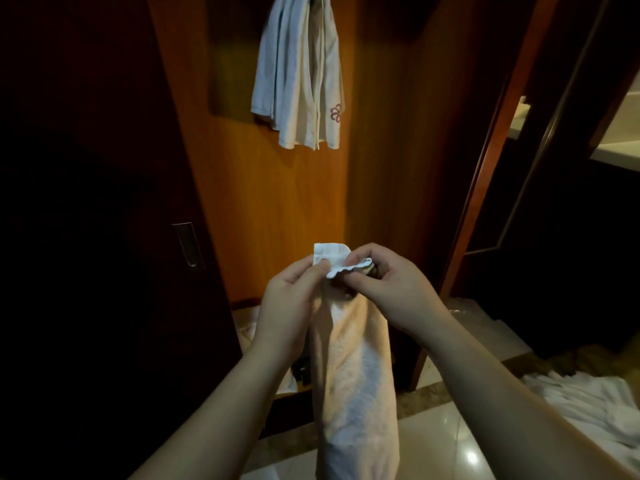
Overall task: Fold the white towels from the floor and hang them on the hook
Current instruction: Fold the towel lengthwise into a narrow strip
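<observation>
Overhead, white towels [299, 74] on hook

Open wood panel [277, 202] lies between the hands and the hung towels [299, 74]; dark door [86, 202] flanks left.

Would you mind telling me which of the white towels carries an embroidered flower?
The hanging towel on the wooden panel, pink flower near its lower right corner. The held towel and the floor pile show none.
</observation>
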The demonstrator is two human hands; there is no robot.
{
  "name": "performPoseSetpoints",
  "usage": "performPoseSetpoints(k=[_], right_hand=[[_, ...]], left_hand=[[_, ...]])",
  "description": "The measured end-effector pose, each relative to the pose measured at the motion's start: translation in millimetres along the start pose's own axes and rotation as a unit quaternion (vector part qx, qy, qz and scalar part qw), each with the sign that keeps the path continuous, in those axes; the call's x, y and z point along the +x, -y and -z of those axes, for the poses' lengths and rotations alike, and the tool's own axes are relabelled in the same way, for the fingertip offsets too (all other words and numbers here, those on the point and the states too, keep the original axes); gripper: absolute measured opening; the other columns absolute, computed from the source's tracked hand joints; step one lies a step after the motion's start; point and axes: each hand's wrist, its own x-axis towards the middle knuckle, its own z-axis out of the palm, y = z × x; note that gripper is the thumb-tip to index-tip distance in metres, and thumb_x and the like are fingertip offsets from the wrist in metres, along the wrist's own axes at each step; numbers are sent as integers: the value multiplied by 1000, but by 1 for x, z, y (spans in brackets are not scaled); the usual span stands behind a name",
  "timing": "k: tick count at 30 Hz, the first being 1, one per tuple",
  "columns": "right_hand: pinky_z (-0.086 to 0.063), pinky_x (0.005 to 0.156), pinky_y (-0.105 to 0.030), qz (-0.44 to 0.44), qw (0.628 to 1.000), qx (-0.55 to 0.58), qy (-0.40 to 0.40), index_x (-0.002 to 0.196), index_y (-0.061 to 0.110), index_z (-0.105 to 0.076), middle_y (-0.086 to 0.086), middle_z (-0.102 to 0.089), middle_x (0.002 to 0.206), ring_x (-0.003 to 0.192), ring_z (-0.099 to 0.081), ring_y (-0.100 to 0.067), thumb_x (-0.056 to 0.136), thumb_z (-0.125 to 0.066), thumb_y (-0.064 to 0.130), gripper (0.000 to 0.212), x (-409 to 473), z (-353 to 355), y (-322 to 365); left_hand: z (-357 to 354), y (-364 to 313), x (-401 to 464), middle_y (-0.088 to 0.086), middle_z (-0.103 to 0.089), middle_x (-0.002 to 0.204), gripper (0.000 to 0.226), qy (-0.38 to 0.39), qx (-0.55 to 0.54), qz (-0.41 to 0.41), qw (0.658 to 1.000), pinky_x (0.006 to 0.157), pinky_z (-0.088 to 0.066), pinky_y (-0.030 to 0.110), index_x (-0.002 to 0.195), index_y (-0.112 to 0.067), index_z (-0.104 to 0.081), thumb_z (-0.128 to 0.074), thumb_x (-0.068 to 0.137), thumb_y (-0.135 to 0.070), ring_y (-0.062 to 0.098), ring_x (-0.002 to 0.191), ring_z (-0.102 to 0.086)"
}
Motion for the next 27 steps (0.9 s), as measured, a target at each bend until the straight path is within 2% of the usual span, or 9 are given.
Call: performPoseSetpoints(k=[3, 6, 10, 15, 17, 19, 21, 24, 27], right_hand=[[-48, 64, -7, 2, 997, 66, -31, 93, 30, -69, 14, -75, 83, 73, -70, -1, 96, -67, 28, 5, -2, -3, 6], [-51, 64, -11, -2, 995, 101, -19, 96, 23, -70, 6, -76, 84, 73, -71, -6, 97, -64, 25, 6, -5, -2, 11], [-53, 69, -13, -1, 996, 91, 3, 96, 26, -70, 8, -76, 84, 73, -71, -7, 97, -64, 30, 7, -6, 0, 17], [-51, 64, -12, -14, 994, 105, -32, 96, 22, -70, 7, -77, 82, 71, -71, -5, 96, -64, 30, 10, -2, 0, 22], [-52, 66, -12, -17, 994, 103, -43, 97, 24, -70, 9, -77, 82, 72, -72, -4, 96, -64, 32, 10, -1, 0, 24], [-48, 63, -7, -14, 994, 99, -54, 97, 25, -70, 13, -76, 80, 70, -71, -1, 97, -64, 33, 10, 0, 0, 25], [-45, 60, -5, -12, 993, 99, -63, 98, 26, -70, 17, -75, 77, 69, -69, 2, 96, -64, 35, 10, 1, -1, 26], [-42, 50, -7, -19, 992, 98, -71, 98, 26, -70, 17, -71, 72, 61, -65, 4, 95, -65, 38, 13, 1, -3, 27], [-44, 55, -20, -50, 994, 88, -35, 98, 28, -70, 7, -72, 77, 67, -67, -13, 98, -56, 48, 25, 3, 0, 27]], left_hand=[[-4, 0, 1, 8, -78, 97, 23, 2, -24, -2, 1000, 71, -56, 24, 100, -24, -80, -58, 93, -30, 22, 90, -75], [-8, -2, 2, 9, -77, 98, 25, -9, -40, -2, 999, 68, -56, 22, 102, -21, -79, -55, 96, -28, 23, 90, -75], [-9, -4, 5, 9, -77, 95, 26, -30, -27, 1, 999, 67, -56, 24, 100, -21, -79, -54, 100, -26, 24, 88, -75], [-17, -5, 5, 7, -77, 93, 26, 20, -44, -18, 999, 63, -52, 19, 103, -17, -79, -54, 97, -23, 14, 84, -72], [-17, -5, 5, 9, -77, 98, 30, 36, -65, -21, 997, 68, -54, 20, 103, -16, -79, -52, 93, -24, 16, 92, -73], [-14, -5, 7, 14, -75, 108, 37, 59, -82, -22, 995, 79, -56, 26, 107, -13, -78, -47, 93, -26, 24, 106, -70], [-12, -7, 8, 16, -73, 112, 39, 82, -81, -31, 993, 85, -55, 30, 111, -10, -76, -45, 95, -26, 29, 112, -67], [-13, -10, 5, 10, -76, 104, 32, 74, -50, -47, 995, 78, -54, 25, 107, -15, -78, -59, 93, -36, 22, 101, -71], [-11, -11, 2, 6, -77, 98, 28, 49, -4, -62, 997, 74, -56, 23, 104, -21, -79, -64, 94, -41, 17, 94, -73]])
